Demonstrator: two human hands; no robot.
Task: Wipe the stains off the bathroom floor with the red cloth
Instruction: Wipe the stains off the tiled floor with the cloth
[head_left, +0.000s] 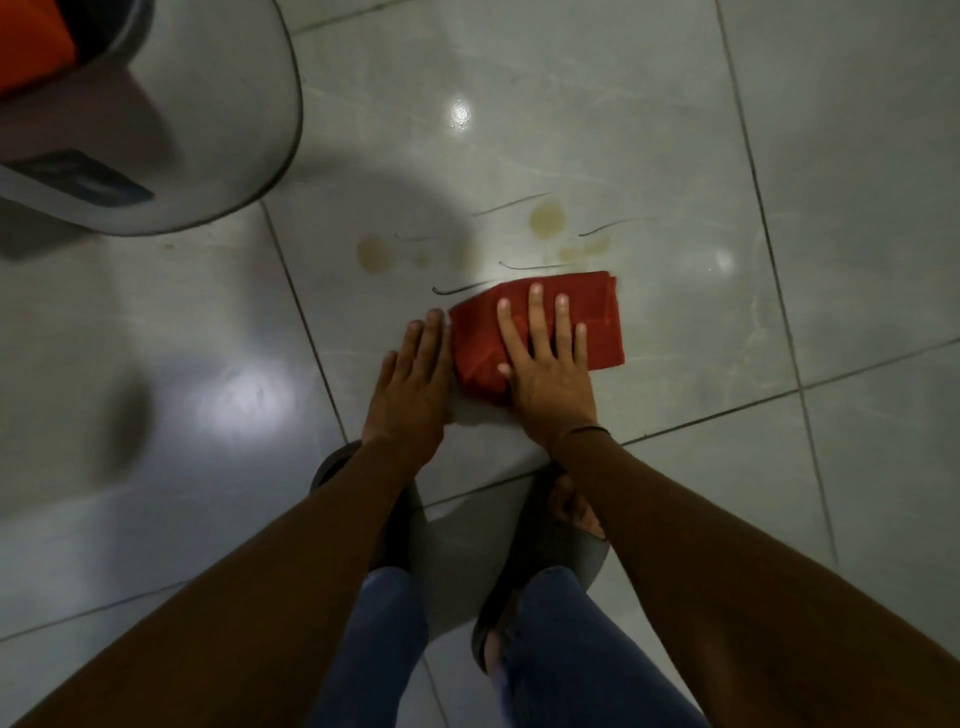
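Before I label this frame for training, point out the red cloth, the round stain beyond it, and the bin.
red cloth (602, 322): head view, bare right part beside the fingers.
round stain (546, 217): head view, middle of the yellowish spot.
bin (223, 104): head view, grey side wall.

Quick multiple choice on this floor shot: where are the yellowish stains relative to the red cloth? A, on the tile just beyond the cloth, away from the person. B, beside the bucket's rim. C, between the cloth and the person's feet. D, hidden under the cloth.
A: the yellowish stains lie uncovered on the tile past the far edge of the red cloth, which the right hand presses flat.
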